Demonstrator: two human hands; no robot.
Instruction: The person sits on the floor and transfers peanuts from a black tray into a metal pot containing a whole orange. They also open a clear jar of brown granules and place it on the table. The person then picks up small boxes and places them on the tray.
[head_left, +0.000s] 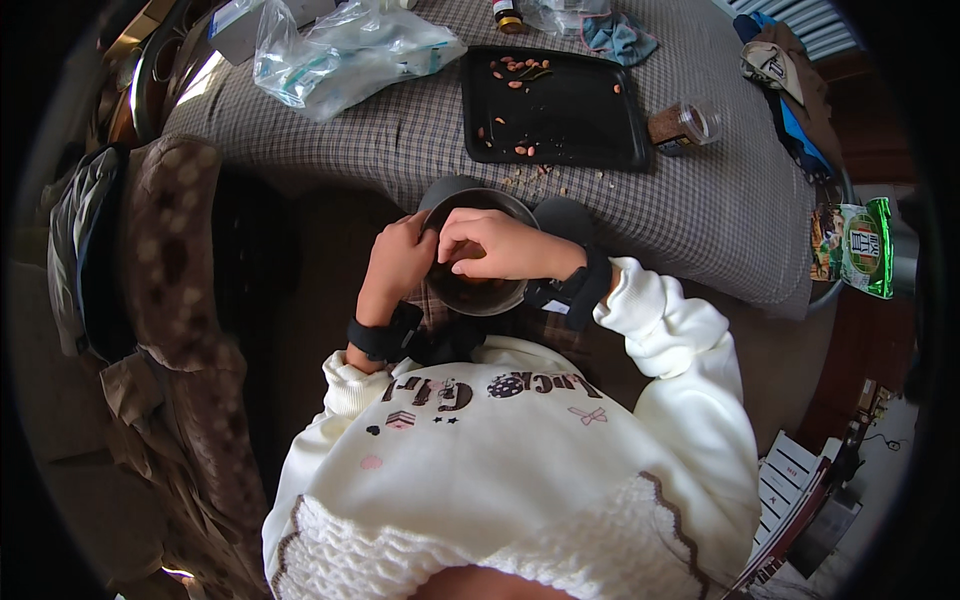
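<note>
A round metal bowl (489, 301) rests in my lap, with some brownish contents partly hidden by my hands. My left hand (399, 253) grips the bowl's left rim. Over the opening is my right hand (484, 244), its fingers bent and pointing into the bowl; whether anything is between them cannot be seen. Beyond the bowl, a black rectangular tray (559, 112) lies on the checked cloth, with several reddish nuts (515, 85) and small crumbs on it. More crumbs (541, 178) are scattered on the cloth between tray and bowl.
A clear plastic jar (679, 126) with brown contents lies beside the tray's right edge. Clear plastic bags (352, 60), a dark bottle (508, 16) and a blue cloth (619, 37) are farther back. A green snack packet (866, 247) is at far right, a plush-covered chair (176, 255) at left.
</note>
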